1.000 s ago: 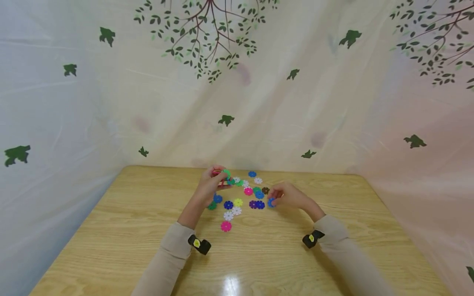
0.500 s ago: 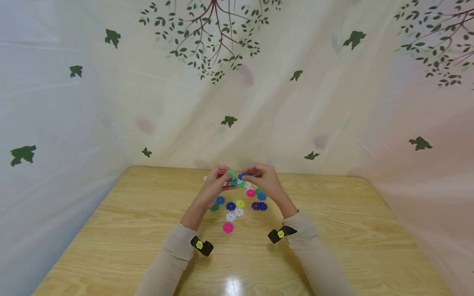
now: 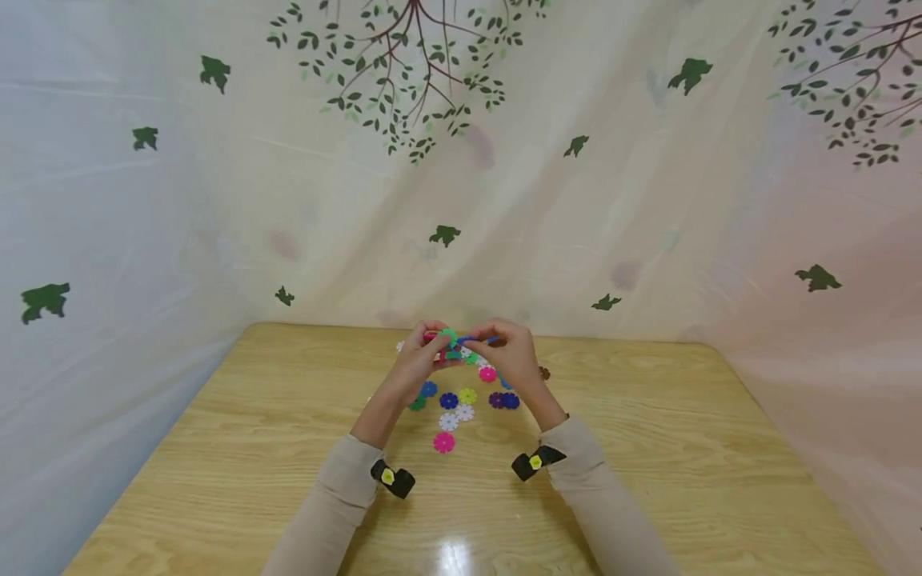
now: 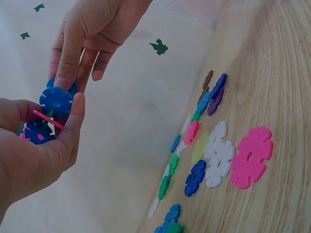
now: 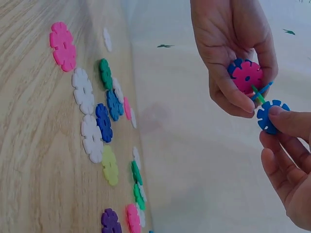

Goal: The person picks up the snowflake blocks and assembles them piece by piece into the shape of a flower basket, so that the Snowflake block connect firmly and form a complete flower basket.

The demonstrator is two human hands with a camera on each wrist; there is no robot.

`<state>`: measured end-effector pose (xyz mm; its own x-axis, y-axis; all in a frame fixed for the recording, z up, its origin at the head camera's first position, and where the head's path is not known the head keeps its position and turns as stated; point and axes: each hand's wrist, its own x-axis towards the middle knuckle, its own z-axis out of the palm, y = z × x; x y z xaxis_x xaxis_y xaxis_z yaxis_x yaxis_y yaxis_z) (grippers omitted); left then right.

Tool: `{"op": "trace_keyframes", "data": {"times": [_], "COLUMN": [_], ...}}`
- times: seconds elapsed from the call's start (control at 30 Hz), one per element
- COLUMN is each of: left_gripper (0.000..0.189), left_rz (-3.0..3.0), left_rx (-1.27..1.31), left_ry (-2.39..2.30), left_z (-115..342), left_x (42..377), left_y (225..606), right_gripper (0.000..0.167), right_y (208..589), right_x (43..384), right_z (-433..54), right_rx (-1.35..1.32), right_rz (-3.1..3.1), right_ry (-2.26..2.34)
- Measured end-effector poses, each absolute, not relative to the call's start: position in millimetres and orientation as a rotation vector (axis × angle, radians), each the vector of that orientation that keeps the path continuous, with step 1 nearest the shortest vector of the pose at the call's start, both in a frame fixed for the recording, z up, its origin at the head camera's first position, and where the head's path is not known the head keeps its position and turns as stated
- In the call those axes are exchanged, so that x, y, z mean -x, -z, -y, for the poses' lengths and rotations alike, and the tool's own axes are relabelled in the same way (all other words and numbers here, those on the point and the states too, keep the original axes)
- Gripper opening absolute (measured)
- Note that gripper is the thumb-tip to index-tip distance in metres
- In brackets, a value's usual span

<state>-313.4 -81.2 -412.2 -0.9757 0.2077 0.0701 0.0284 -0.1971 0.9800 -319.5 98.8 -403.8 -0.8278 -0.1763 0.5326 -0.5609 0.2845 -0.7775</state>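
My left hand (image 3: 414, 362) holds a cluster of joined flower-shaped plastic discs above the table. In the right wrist view a pink disc (image 5: 247, 74) faces out of that cluster; in the left wrist view a dark blue disc (image 4: 35, 130) shows in the palm. A green disc (image 3: 447, 336) stands up near the left thumb. Between thumb and fingers my right hand (image 3: 513, 352) pinches a blue disc (image 5: 273, 117), touching the cluster's green piece. The fingers partly hide how the pieces meet.
Loose discs lie across the wooden table (image 3: 684, 464) below the hands: a pink disc (image 3: 443, 442) nearest me, a yellow disc (image 3: 467, 396), a purple disc (image 3: 497, 400) and several white, blue and green ones. A printed fabric curtain (image 3: 346, 240) rises behind the table.
My right hand has lifted a blue disc from the table's right side and brought it left and up to the cluster. My left hand stays nearly in place, still holding the cluster.
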Motion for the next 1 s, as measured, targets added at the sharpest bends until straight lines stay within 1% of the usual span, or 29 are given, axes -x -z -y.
{"op": "trace_keyframes", "data": {"times": [0.2,0.27,0.53,0.8,0.9,1.0], "left_gripper": [0.016,0.016,0.016,0.016,0.023,0.033], "left_rz": [-1.902,-1.888,-1.863,-1.881,-1.917,-1.916], "left_rx": [-0.283,-0.283,-0.294,-0.391,-0.365,-0.267], "left_ry": [-2.333,-2.341,-2.347,-2.295,-2.310,-2.401], "left_z": [80.8,80.5,77.8,77.6,80.2,82.3], "left_x": [311.7,311.3,310.6,307.7,307.6,307.5], "left_y": [411.2,410.7,409.1,407.7,406.1,403.2], "right_gripper": [0.007,0.007,0.004,0.007,0.007,0.010], "right_y": [382.7,380.8,406.0,410.3,410.8,410.6], "right_x": [296.3,293.7,318.1,320.6,320.8,320.7], "right_z": [-93.9,-93.8,-99.0,-102.7,-102.3,-102.0], "right_rx": [-0.740,-0.756,-0.746,-0.819,-0.854,-0.903], "right_rz": [2.152,2.147,2.148,2.029,2.025,2.037], "right_ry": [-1.589,-1.586,-1.653,-1.828,-1.853,-1.864]}}
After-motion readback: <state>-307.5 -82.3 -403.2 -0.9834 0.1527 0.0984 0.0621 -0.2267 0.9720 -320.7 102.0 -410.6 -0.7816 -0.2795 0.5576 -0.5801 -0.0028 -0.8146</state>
